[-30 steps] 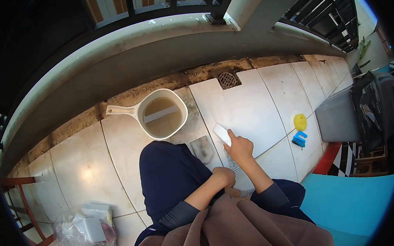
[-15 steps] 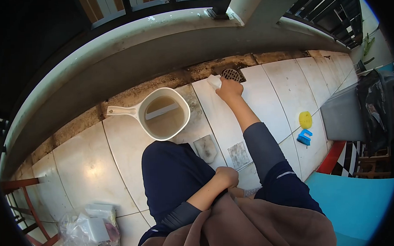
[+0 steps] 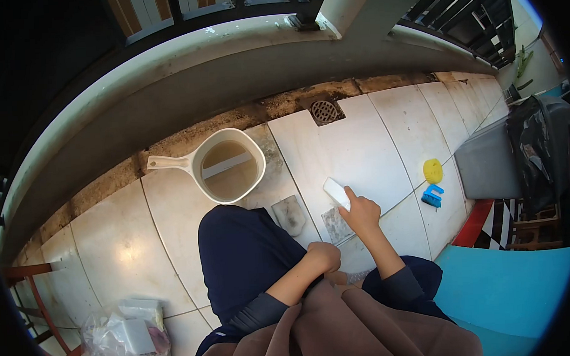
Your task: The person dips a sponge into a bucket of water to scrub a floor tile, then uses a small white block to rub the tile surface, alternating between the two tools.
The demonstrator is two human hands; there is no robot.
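A white block (image 3: 336, 192) is held in my right hand (image 3: 363, 214), low over the white floor tiles. Just left of that hand lies a flat grey-stained square (image 3: 336, 225). Farther left rests a second stained piece (image 3: 289, 216) with cut corners. My left hand (image 3: 325, 257) is closed near my knee; whatever it may hold is hidden. A white dipper (image 3: 260, 169) with murky water and a pale strip inside stands beyond my knee.
A round drain grate (image 3: 325, 112) lies near the wall's foot. On the right are a yellow scrubber (image 3: 432, 171), a blue brush (image 3: 432, 196) and a grey bin (image 3: 492, 167). A plastic bag (image 3: 123, 338) sits at lower left.
My right hand went out to the tiles beside the drain with the white block, then came back toward me, still holding it. My left hand stays by my knee.
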